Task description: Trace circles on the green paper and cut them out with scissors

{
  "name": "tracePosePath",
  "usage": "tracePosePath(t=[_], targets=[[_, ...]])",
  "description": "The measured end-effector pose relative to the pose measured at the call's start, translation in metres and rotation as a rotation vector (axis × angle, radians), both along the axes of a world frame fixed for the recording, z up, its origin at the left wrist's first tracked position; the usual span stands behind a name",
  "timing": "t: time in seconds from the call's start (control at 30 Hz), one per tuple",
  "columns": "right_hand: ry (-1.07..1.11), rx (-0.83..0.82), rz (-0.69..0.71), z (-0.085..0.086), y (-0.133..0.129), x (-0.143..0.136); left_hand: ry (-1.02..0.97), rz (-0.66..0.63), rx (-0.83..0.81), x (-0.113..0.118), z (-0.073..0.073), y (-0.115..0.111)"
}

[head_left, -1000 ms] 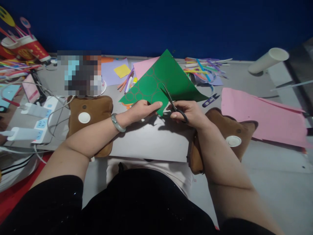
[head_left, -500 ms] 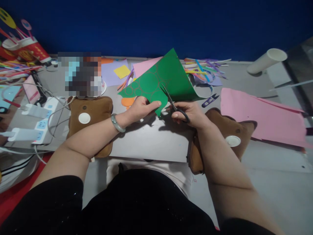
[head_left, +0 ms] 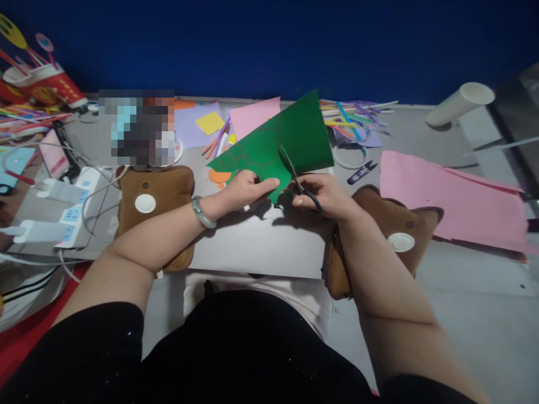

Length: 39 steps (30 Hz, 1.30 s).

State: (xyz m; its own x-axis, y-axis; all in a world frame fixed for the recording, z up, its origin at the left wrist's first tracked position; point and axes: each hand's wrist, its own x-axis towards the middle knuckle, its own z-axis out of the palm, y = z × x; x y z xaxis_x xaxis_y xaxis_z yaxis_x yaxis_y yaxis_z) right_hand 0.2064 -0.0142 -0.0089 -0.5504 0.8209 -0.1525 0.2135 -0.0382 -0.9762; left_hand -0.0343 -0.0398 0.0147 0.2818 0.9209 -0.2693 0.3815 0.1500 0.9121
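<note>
My left hand (head_left: 249,189) pinches the lower edge of a green sheet of craft paper (head_left: 304,130), thumb on top. Circles of several sizes are drawn on its left part. My right hand (head_left: 322,193) grips black-handled scissors (head_left: 293,169), fingers through the loops. Their blades lie at the sheet, beside a rounded cut edge near my left thumb. Below both hands is a white board (head_left: 256,247). An orange paper piece (head_left: 219,175) lies partly under the green sheet.
Brown cushioned pads (head_left: 158,219) lie under both forearms. Pink sheets (head_left: 446,202), purple thread snips (head_left: 362,172) and a tape roll (head_left: 350,156) are to the right. A power strip (head_left: 86,205) with cables is at left. A white tube (head_left: 461,104) stands far right.
The green sheet has turned and tilted, its top corner shifting right and slightly down, uncovering more of the tape roll. Both hands keep their hold, the scissors moving only slightly.
</note>
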Motion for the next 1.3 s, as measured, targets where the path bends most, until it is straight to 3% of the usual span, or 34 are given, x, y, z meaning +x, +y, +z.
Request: tracePosePath(t=[1.03,1.3], targets=[[-0.001,-0.019,0.01,0.009,-0.002,0.0,0.001,0.008,0.064,-0.005,-0.002,0.005],[0.027,-0.012,-0.006,0.013,-0.003,-0.002,-0.078,0.033,0.157,-0.004,-0.005,0.007]])
